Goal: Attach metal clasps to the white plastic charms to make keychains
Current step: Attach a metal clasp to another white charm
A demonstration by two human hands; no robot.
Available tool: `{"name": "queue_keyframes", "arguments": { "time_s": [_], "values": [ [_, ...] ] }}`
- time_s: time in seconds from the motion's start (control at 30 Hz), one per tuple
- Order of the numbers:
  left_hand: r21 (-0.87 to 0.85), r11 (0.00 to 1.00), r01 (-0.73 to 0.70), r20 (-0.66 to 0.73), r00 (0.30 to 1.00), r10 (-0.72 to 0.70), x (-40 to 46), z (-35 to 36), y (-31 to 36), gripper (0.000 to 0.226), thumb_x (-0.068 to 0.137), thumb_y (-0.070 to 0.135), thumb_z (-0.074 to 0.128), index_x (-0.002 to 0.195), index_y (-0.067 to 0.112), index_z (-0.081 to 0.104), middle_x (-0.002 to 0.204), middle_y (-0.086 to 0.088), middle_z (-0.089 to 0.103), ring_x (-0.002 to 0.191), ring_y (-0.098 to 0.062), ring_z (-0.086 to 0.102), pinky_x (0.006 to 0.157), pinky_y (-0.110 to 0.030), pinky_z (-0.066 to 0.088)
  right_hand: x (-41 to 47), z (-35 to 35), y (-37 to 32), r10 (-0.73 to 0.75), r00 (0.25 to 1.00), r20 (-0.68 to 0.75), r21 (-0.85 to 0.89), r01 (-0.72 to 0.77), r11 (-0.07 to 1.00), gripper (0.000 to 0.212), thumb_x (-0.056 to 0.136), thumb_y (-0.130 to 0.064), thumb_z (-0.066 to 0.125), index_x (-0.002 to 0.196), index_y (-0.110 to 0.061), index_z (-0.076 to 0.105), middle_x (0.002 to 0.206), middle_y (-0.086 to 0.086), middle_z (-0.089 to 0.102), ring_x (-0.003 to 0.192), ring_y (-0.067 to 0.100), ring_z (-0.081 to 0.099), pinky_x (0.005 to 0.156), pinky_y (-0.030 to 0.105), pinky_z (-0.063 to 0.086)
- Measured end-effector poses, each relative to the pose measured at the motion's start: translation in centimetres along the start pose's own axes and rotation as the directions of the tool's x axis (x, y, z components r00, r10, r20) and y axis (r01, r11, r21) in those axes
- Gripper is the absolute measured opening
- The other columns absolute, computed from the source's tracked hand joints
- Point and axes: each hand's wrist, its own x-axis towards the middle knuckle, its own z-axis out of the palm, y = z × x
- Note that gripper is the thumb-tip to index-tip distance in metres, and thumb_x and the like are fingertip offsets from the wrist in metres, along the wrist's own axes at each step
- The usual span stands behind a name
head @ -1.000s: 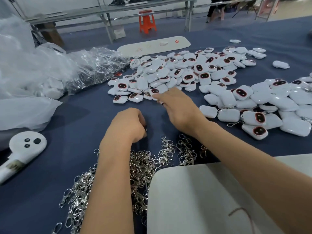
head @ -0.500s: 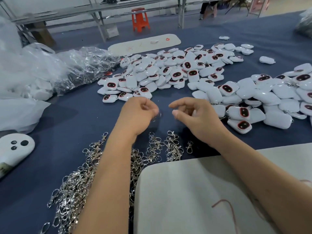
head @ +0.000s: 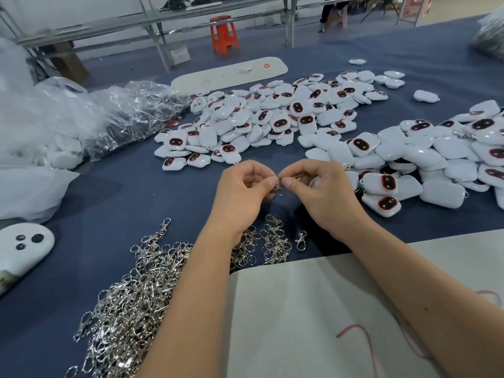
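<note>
Two hands meet above our blue bench [head: 114, 203], which fills most of the view. White bags [head: 32, 137] slump along its left side, with a crinkled clear bag [head: 136, 110] beside them. A pale board [head: 313, 317] lies at the near edge under our right forearm, and a long white tray [head: 229, 73] sits at the far side, past the charms [head: 272, 118]. These white charms, many with dark red-rimmed faces, lie in a broad heap ahead of us and a second heap at the right, near our right hand [head: 324, 192]. A pile of clasps [head: 131, 309] spreads under and left of our left forearm, a few loose ones just ahead of the board. A white ghost-shaped piece [head: 24, 244] rests at the left edge. An orange stool [head: 223, 34] stands on the floor beyond.

Our left hand [head: 242, 192] has its fingers curled, thumb and forefinger pinching one clasp [head: 279, 186], which hangs between the two hands above the bench. Our right hand pinches the same clasp from the other side; something pale shows inside its curled fingers, though we cannot tell what it is.
</note>
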Motion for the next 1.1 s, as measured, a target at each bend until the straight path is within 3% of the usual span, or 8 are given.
{"name": "queue_keyframes", "arguments": {
  "time_s": [0.17, 0.3, 0.47, 0.63, 0.7, 0.8, 0.9, 1.1],
  "values": [
    [0.005, 1.000, -0.009, -0.011, 1.000, 0.009, 0.10, -0.10, -0.18, 0.011, 0.094, 0.006, 0.071, 0.087, 0.015, 0.073, 0.085, -0.009, 0.076, 0.079, -0.019, 0.073, 0.080, -0.035, 0.063, 0.00, -0.01, 0.21, -0.020, 0.999, 0.041, 0.046, 0.018, 0.999, 0.015, 0.091, -0.008, 0.077, 0.086, -0.023, 0.078, 0.079, -0.004, 0.077, 0.073, 0.007, 0.067, 0.074, 0.021, 0.055],
    [-0.016, 0.999, -0.044, 0.017, 0.999, 0.044, 0.04, -0.14, -0.08, 0.013, 0.094, 0.005, 0.071, 0.086, 0.015, 0.072, 0.081, -0.006, 0.075, 0.076, -0.015, 0.071, 0.073, -0.027, 0.060, -0.03, -0.03, 0.32, 0.008, 0.998, 0.065, 0.178, -0.020, 0.984, 0.019, 0.083, -0.013, 0.080, 0.098, -0.023, 0.076, 0.082, 0.002, 0.078, 0.073, 0.016, 0.067, 0.076, 0.031, 0.056],
    [0.049, 0.997, -0.051, 0.059, 0.997, 0.048, 0.00, -0.58, -0.12, 0.012, 0.094, 0.007, 0.071, 0.086, 0.015, 0.073, 0.078, -0.002, 0.076, 0.075, -0.017, 0.074, 0.073, -0.028, 0.060, 0.01, -0.18, 0.36, -0.027, 0.999, -0.028, 0.245, 0.033, 0.969, 0.019, 0.082, -0.010, 0.078, 0.096, -0.024, 0.076, 0.084, 0.005, 0.076, 0.073, 0.022, 0.061, 0.073, 0.033, 0.053],
    [0.119, 0.985, -0.126, 0.003, 0.992, 0.126, -0.05, -0.56, -0.17, 0.016, 0.092, 0.007, 0.073, 0.082, 0.019, 0.072, 0.077, 0.000, 0.073, 0.078, -0.024, 0.069, 0.078, -0.039, 0.061, -0.10, -0.12, 0.36, -0.010, 0.999, -0.034, 0.109, 0.014, 0.994, 0.015, 0.088, -0.013, 0.070, 0.097, -0.024, 0.076, 0.078, -0.006, 0.072, 0.064, 0.010, 0.053, 0.061, 0.020, 0.047],
    [0.130, 0.977, -0.167, -0.030, 0.985, 0.172, 0.08, -0.51, -0.03, 0.018, 0.091, 0.007, 0.073, 0.082, 0.022, 0.071, 0.078, 0.005, 0.072, 0.083, -0.027, 0.068, 0.084, -0.048, 0.060, -0.02, -0.12, 0.39, 0.018, 1.000, 0.000, -0.008, -0.018, 1.000, 0.012, 0.095, -0.020, 0.068, 0.095, -0.028, 0.077, 0.068, -0.010, 0.067, 0.058, 0.011, 0.048, 0.055, 0.023, 0.043],
    [0.158, 0.964, -0.214, -0.017, 0.976, 0.219, 0.03, -0.44, 0.06, 0.018, 0.091, 0.008, 0.072, 0.083, 0.024, 0.069, 0.080, 0.011, 0.071, 0.084, -0.022, 0.068, 0.086, -0.051, 0.057, -0.09, -0.06, 0.13, 0.027, 0.992, 0.122, -0.036, -0.023, 0.999, 0.014, 0.098, -0.028, 0.068, 0.087, -0.026, 0.078, 0.065, 0.004, 0.065, 0.061, 0.013, 0.045, 0.060, 0.032, 0.039],
    [0.175, 0.956, -0.236, -0.009, 0.971, 0.241, -0.08, -0.32, 0.19, 0.016, 0.092, 0.009, 0.072, 0.084, 0.023, 0.069, 0.083, 0.011, 0.071, 0.085, -0.018, 0.068, 0.086, -0.047, 0.058, -0.19, -0.08, -0.31, 0.053, 0.993, 0.106, 0.063, -0.060, 0.996, 0.008, 0.091, -0.020, 0.079, 0.087, -0.025, 0.080, 0.078, 0.015, 0.074, 0.070, 0.018, 0.057, 0.068, 0.041, 0.050],
    [0.239, 0.932, -0.274, 0.000, 0.959, 0.282, -0.21, -0.48, 0.27, 0.015, 0.094, 0.011, 0.071, 0.085, 0.023, 0.068, 0.086, 0.014, 0.070, 0.089, -0.008, 0.066, 0.078, -0.028, 0.055, -0.31, -0.36, -0.49, 0.018, 1.000, 0.022, 0.132, -0.021, 0.991, 0.010, 0.091, -0.012, 0.079, 0.088, -0.021, 0.082, 0.061, -0.015, 0.063, 0.057, 0.005, 0.044, 0.054, 0.014, 0.039]
  ]
}}
